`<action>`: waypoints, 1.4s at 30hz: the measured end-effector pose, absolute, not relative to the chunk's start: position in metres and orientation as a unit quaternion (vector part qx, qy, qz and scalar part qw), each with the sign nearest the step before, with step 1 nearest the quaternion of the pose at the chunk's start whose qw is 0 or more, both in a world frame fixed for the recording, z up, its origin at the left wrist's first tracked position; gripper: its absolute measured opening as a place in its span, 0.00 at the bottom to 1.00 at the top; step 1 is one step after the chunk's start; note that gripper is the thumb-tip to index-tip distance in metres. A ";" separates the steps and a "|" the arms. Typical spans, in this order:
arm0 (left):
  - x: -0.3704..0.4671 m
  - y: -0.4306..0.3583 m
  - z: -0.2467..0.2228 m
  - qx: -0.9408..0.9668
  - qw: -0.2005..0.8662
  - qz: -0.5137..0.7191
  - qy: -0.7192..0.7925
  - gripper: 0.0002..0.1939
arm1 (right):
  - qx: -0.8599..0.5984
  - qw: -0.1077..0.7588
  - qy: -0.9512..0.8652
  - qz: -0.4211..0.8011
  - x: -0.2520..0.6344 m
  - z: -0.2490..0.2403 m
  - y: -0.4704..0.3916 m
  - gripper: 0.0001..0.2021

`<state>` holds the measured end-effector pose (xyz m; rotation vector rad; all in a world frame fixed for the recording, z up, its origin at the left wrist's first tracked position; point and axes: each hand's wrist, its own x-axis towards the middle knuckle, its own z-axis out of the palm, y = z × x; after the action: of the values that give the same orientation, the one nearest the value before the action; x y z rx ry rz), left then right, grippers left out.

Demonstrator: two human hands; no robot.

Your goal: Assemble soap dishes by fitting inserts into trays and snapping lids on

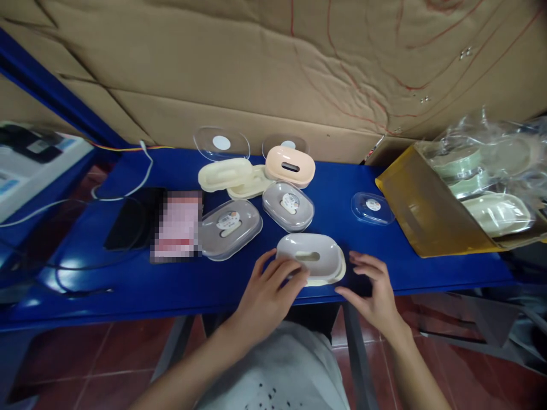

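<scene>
A grey oval soap dish with a slot in its bottom sits on a cream tray near the table's front edge. My left hand grips its left end, with the thumb at the near rim. To the right of the dish, my right hand is open and apart from it, thumb and fingers spread. Behind stand two grey soap dishes under clear labelled lids, one at the left and one nearer the middle. A clear lid lies farther right.
A peach dish and cream trays lie at the back, before clear lids by the cardboard wall. A carton of plastic-wrapped dishes stands right. At left are a pixelated flat item and a white cable.
</scene>
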<state>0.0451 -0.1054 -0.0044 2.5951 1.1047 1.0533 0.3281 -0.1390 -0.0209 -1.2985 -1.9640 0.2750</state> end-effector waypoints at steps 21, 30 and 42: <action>0.040 -0.109 -0.011 0.897 0.047 0.277 0.341 0.14 | -0.457 0.176 -0.868 0.077 0.354 0.008 -0.099 0.34; 0.013 -0.109 -0.008 0.872 0.012 0.295 0.390 0.15 | -0.577 0.140 -0.804 -0.020 0.403 -0.002 -0.041 0.31; 0.010 -0.110 -0.014 0.861 0.067 0.306 0.401 0.18 | -0.536 0.289 -0.781 0.139 0.347 0.011 -0.073 0.29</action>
<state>0.0103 -0.1104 -0.0144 2.5944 1.2100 0.9220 0.3471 -0.0734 0.0114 -1.4309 -2.0846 0.3713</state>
